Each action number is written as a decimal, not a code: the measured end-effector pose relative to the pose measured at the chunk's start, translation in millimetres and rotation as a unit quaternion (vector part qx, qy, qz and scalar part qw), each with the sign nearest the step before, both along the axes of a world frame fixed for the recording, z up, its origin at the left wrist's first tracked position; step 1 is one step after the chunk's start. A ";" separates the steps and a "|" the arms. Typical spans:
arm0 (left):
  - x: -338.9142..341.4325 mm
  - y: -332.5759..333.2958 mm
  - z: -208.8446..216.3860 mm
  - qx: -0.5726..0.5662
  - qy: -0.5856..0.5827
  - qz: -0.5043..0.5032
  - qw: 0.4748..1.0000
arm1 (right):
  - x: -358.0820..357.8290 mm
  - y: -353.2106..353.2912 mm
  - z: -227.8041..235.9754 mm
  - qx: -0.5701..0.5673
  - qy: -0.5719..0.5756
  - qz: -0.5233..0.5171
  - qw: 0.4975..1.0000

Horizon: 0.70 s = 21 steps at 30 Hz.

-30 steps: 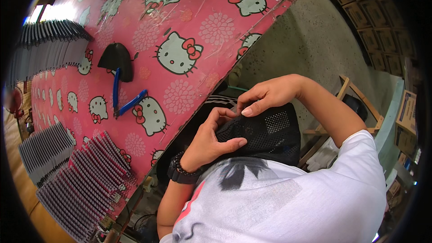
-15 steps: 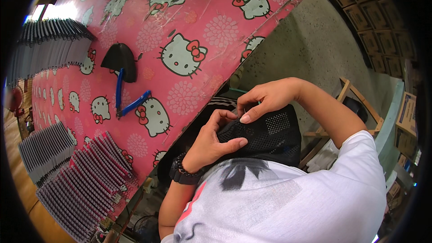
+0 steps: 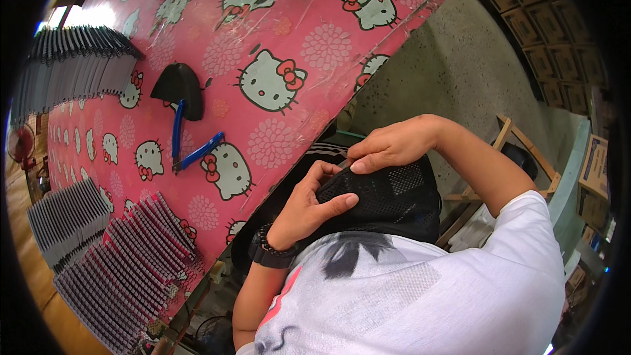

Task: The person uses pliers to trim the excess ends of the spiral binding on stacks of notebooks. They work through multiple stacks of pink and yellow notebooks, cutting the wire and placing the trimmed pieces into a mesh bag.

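- left hand grips the black mesh piece from below, off the table's edge;
- right hand pinches its top edge;
- blue-handled pliers lie on the table, well apart.

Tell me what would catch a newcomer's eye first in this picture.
The pink cartoon-cat tablecloth fills the upper left. Low in the middle, the left hand and right hand grip a black mesh piece in the person's lap. On the cloth lie blue-handled pliers, and fanned rows of grey booklets line the left edge.
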<state>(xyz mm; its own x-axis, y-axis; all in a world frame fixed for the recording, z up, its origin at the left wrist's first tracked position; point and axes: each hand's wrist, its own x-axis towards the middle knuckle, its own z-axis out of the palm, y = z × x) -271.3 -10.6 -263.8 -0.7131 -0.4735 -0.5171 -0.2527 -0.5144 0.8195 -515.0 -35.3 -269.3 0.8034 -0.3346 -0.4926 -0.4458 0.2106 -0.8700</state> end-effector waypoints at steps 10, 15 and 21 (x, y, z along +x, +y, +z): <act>6.3 -1.1 1.1 -0.256 -0.095 0.006 0.962 | -53.0 19.1 -97.0 0.224 0.048 0.037 0.973; 28.6 4.8 11.1 -0.268 -0.081 -0.007 0.960 | -67.8 33.7 -100.1 0.361 -0.072 0.003 0.930; 91.1 39.6 67.0 -0.245 -0.080 0.110 0.960 | -39.2 -34.9 -32.2 0.003 0.203 0.187 0.961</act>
